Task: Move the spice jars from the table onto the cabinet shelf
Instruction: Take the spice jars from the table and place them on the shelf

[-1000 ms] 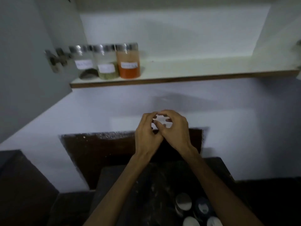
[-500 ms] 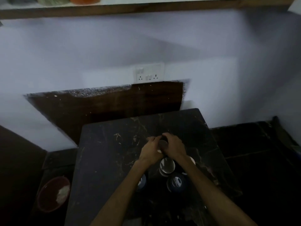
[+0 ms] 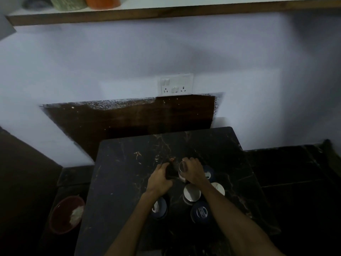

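Head view: left hand [image 3: 160, 179] gripping dark jar [image 3: 170, 171], right hand [image 3: 192, 170] closed round silver-lidded jar [image 3: 182, 169], on table [image 3: 120, 182]; shelf [image 3: 166, 11] above.

light: dim | wall [image 3: 110, 58]: pale, plain | socket plate [image 3: 175, 84]: white, on wall | dark brown panel [image 3: 138, 117]: beneath socket plate | floor [image 3: 295, 172]: dark | red bowl [image 3: 66, 215]: on floor, lower left

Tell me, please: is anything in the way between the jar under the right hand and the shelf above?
Nothing visible. The right hand is on the jar at the far end of the group; above it are only bare wall and the shelf, whose right part looks free.
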